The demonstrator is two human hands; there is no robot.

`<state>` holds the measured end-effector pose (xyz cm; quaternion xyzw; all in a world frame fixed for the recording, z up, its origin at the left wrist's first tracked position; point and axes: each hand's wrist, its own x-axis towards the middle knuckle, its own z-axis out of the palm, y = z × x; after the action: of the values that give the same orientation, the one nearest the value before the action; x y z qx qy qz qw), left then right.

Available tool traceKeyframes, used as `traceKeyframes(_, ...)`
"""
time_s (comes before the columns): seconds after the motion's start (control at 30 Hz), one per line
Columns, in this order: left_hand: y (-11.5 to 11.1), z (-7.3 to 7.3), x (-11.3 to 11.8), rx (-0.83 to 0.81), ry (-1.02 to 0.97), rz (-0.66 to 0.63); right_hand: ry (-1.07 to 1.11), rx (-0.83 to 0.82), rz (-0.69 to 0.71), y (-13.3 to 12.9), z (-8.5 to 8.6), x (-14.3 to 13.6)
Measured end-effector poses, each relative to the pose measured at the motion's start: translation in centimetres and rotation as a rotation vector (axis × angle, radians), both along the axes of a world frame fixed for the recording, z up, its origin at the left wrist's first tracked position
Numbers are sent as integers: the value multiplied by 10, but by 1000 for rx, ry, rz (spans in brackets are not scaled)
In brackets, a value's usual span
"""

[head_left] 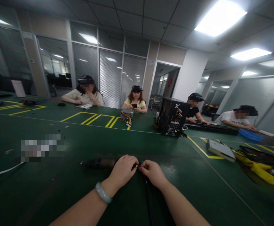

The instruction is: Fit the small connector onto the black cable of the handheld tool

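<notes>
A dark, stick-shaped electric screwdriver [99, 163] lies on the green table, its metal tip pointing left. My left hand [125, 168] is closed around its rear end, and a small brass-coloured bit shows by the fingertips. Close beside it, my right hand [154, 173] is pinched on the end of a black cable [150, 201], which runs down toward me between my forearms. The fingertips of both hands almost meet. Whether the cable's end touches the screwdriver is hidden by my fingers.
An open black computer case [173, 117] stands back right, and a power supply with loose wires [127, 114] back centre. A grey metal box [221, 150] and yellow tray [268, 172] lie right. A white cable [5, 170] lies left. Several people sit across the table.
</notes>
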<state>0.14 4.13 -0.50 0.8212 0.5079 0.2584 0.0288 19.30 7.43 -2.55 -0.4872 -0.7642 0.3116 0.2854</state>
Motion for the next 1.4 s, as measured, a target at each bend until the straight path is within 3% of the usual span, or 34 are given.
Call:
traceKeyframes(0.43,0,1,0,3,22,-24,-21,26,-13,-1,0,-2)
traceKeyframes(0.83,0,1,0,-11,6,-10,-50,16,-100,-2,-3,-10)
traceKeyframes(1.07,0,1,0,-37,-10,-13,-115,45,-166,-6,3,-17)
traceKeyframes(1.4,-2,1,-2,-12,-16,-44,-277,208,-201,-12,11,-23)
